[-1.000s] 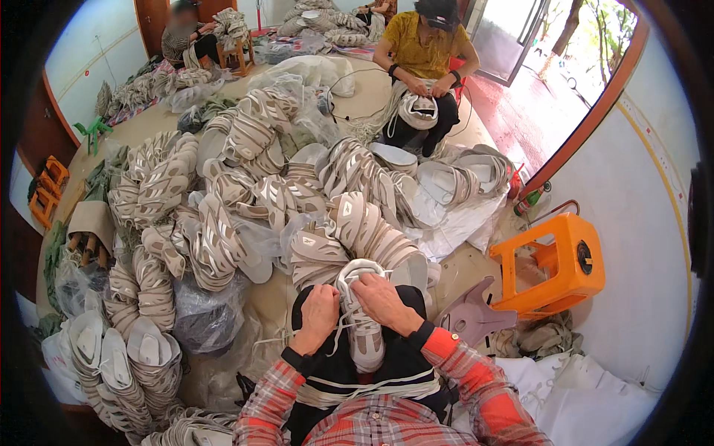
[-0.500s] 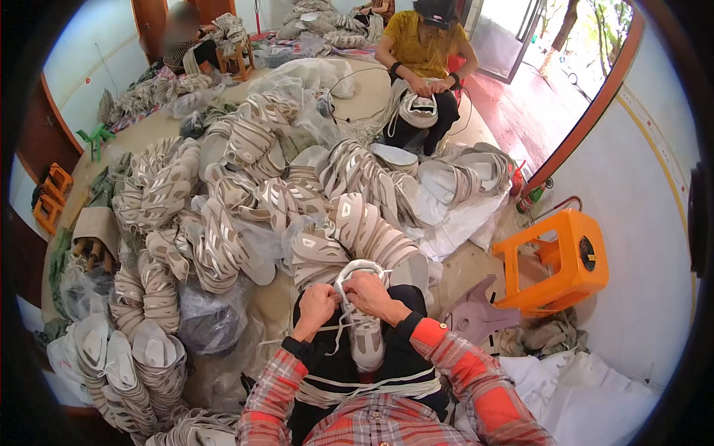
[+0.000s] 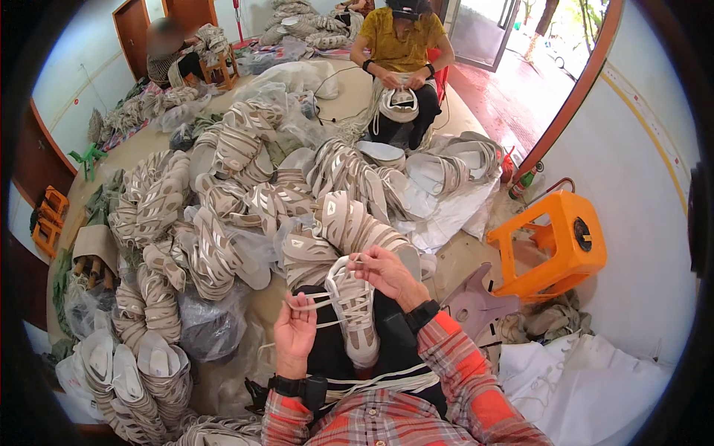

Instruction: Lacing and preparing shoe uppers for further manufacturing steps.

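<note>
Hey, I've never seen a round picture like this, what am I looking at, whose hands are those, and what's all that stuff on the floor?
The picture comes from a wide fisheye camera worn on a person's head, looking down, so straight edges bend near the rim. No machine is involved: the two hands at the bottom are the wearer's own, in plaid sleeves. The left hand pinches pale laces, pulled out to the side. The right hand grips the top of a beige and white shoe upper resting on the lap. Ahead, the floor is covered with heaps of similar shoe uppers, some in clear plastic bags. An orange plastic stool lies tipped by the wall on the right. Across the pile, another seated person in a yellow shirt handles a similar upper.
</note>
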A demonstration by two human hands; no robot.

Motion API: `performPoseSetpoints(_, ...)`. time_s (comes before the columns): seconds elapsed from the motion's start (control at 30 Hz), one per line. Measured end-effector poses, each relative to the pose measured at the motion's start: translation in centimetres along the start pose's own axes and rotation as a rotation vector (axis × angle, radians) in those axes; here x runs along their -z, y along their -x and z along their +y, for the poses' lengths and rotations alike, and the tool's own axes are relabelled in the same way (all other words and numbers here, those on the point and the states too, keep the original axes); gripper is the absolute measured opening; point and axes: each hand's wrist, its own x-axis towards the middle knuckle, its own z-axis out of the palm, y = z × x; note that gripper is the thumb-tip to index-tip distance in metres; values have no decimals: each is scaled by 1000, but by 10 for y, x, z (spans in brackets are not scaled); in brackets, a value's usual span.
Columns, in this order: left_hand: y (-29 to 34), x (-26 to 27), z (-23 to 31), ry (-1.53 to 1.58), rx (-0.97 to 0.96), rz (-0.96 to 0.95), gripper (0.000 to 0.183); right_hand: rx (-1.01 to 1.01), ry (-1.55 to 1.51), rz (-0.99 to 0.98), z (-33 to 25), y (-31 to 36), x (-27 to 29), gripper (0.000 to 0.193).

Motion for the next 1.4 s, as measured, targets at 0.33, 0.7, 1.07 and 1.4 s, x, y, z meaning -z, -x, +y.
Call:
performPoseSetpoints(0.33, -30, 16, -28, 178, 517, 124, 13, 419, -277, 283, -33, 10, 64, 7)
performPoseSetpoints(0.7, 6, 7, -22, -2142, -854, -383, 34, 242, 206, 355, -31, 45, 76, 23)
performPoseSetpoints(1.07, -5, -42, 36, -2596, -251, -575, 21, 30, 758, 116, 24, 96, 61, 16)
performPoseSetpoints(1.4, -28, -20, 55, -2469, -826, -738, 17, 40, 1079, 94, 69, 62, 41, 12)
